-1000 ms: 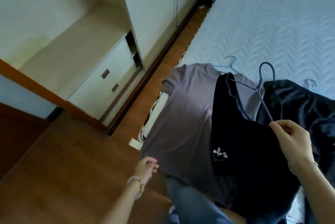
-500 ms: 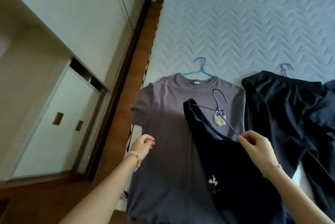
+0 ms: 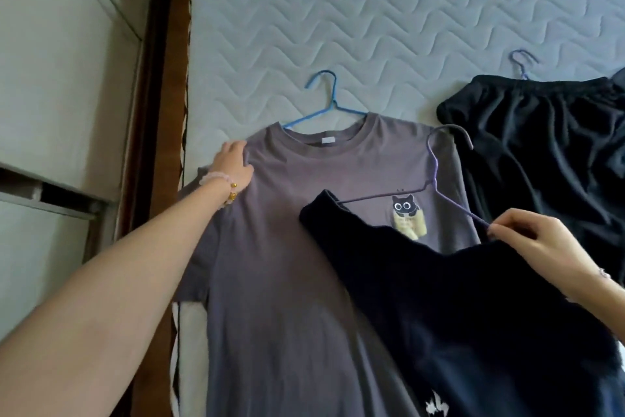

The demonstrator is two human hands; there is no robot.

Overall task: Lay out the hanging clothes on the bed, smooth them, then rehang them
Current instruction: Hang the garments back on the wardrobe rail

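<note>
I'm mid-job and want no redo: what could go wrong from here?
The right hand pinches just one thin arm of the purple hanger, so the navy garment may tilt and slip off. That garment overlaps the grey T-shirt, which the left hand touches at the shoulder; dragging it across could rumple the T-shirt.

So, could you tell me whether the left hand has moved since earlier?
Yes. The left hand has travelled up the grey T-shirt, from its lower edge to the shoulder beside the collar.
</note>
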